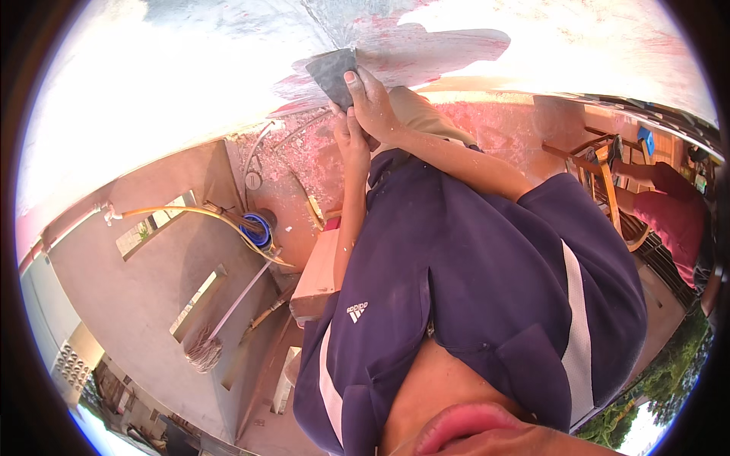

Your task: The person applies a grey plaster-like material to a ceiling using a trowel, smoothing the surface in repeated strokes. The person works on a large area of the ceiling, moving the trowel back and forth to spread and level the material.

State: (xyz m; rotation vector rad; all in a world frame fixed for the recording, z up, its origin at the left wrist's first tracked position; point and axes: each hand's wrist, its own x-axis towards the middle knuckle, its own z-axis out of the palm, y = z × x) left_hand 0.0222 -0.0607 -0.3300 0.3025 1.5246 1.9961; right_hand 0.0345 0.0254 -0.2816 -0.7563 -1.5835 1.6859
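A grey, wedge-shaped scraper (332, 74) has its wide edge against the pale wall (426, 49), which is patched with grey and reddish areas. My right hand (372, 106) is closed on it, the thumb pressed flat on the blade. Just below, my left hand (351, 138) is closed around the lower end of the same tool. Both hands hide the handle. Pale specks dot my right forearm.
To the left, a yellow hose (190, 209) runs from a tap to a blue bucket (257, 228). A mop (204, 349) leans near a slotted wall. A wooden chair (608, 178) stands at right, beside another person in a red shirt (669, 220). Red-stained floor (494, 125) lies below.
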